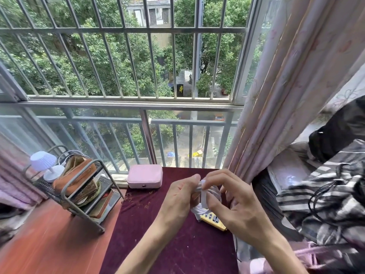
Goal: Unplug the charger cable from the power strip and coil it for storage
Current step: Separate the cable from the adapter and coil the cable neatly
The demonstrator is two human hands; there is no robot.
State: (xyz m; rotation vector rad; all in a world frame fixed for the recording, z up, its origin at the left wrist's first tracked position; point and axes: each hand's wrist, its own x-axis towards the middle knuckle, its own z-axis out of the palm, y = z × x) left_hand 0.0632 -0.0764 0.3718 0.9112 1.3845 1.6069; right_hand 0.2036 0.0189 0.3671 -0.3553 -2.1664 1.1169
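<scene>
A white charger cable (204, 196) is bunched into loops between both hands, held above the dark red cloth (158, 224). My left hand (179, 196) pinches the bundle from the left, thumb on top. My right hand (235, 202) grips it from the right, with fingers curled around the loops. Directly below the hands lies a yellow power strip (214, 220) with white sockets, partly hidden by the cable and my right hand. No plug is visible in the sockets that show.
A pink case (145, 176) rests at the cloth's far edge by the window railing. A metal rack (79, 186) with a small lamp (44, 163) and a brown bag stands on the wooden surface at left. Curtain and striped fabric (325, 194) crowd the right.
</scene>
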